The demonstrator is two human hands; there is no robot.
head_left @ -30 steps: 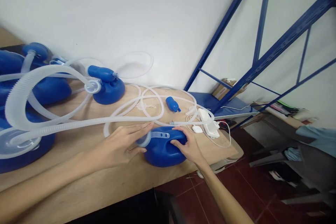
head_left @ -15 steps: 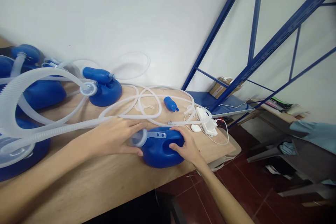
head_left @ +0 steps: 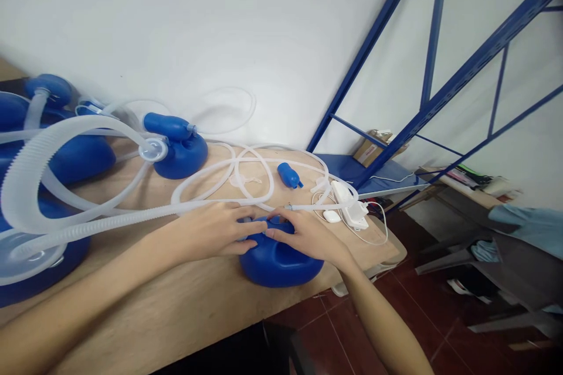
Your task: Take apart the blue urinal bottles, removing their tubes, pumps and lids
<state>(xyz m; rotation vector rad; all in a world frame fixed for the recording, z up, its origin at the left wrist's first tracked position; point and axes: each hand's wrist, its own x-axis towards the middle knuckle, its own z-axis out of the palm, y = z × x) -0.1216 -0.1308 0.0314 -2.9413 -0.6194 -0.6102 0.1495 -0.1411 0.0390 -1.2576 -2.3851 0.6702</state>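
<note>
A squat blue plastic bottle (head_left: 281, 269) with a moulded handle lies on the wooden table, its mouth turned left. My left hand (head_left: 220, 231) is closed round the mouth end, where the clear cap sits mostly covered by the fingers. From the other side, my right hand (head_left: 310, 237) rests over the bottle's top. Its thumb and fingers come together at the left fingertips, and the cap's strap is hidden beneath them. Behind the bottle, a clear hose (head_left: 259, 161) lies in loose loops, with a small blue bottle (head_left: 289, 176) among them.
More blue bottles (head_left: 180, 155) and a thick corrugated hose (head_left: 26, 167) crowd the left side. A white power strip (head_left: 350, 205) with cables lies at the table's right end. A blue metal rack (head_left: 373, 29) stands beyond, and a grey chair (head_left: 523, 258) is at right.
My right hand has moved left from the handle to the cap side, meeting the left fingertips. The strap, visible before, is now covered. My left hand has shifted slightly right.
</note>
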